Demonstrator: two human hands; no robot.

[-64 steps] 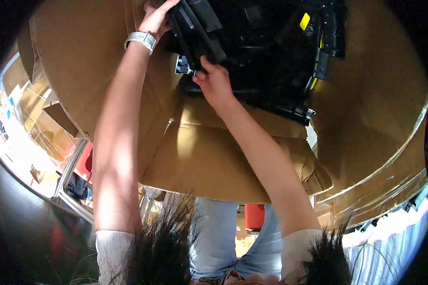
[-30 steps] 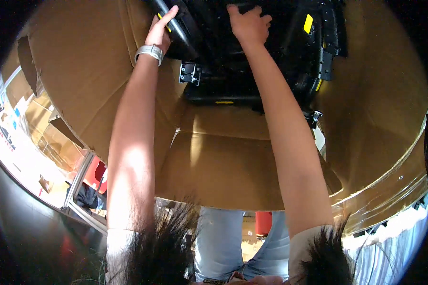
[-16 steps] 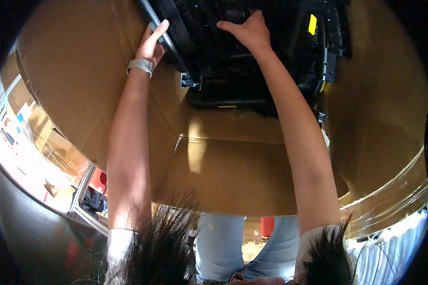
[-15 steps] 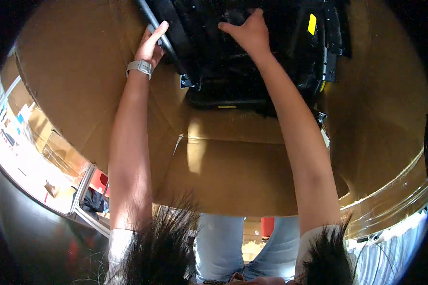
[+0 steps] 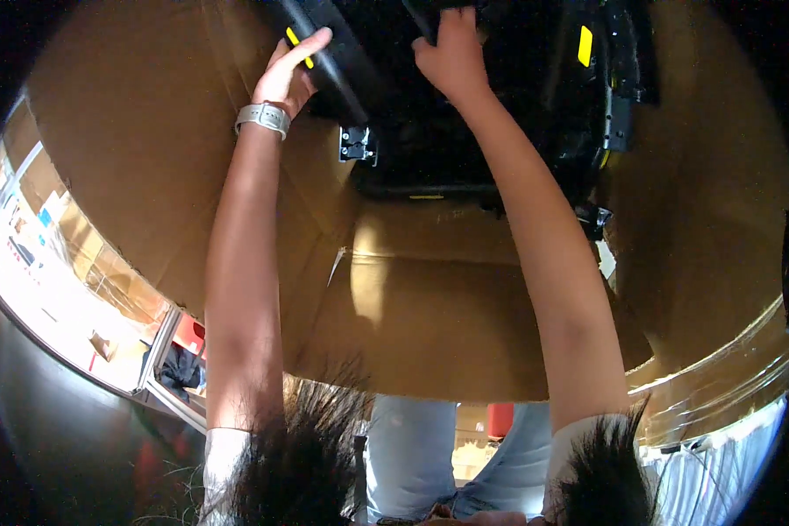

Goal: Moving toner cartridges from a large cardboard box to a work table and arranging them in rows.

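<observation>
Holding blk part in cardbd box, L hand gripping, R hand hold unclear

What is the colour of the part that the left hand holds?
Black part, with a yellow strip; best seen in the head view.

Top centre: right hand's fingertips lost in shadow; what they touch, if anything, hard to say. Upper left: black part cut by top edge, hiding some fingers of left hand. Far left: clutter washed out by glare.
</observation>
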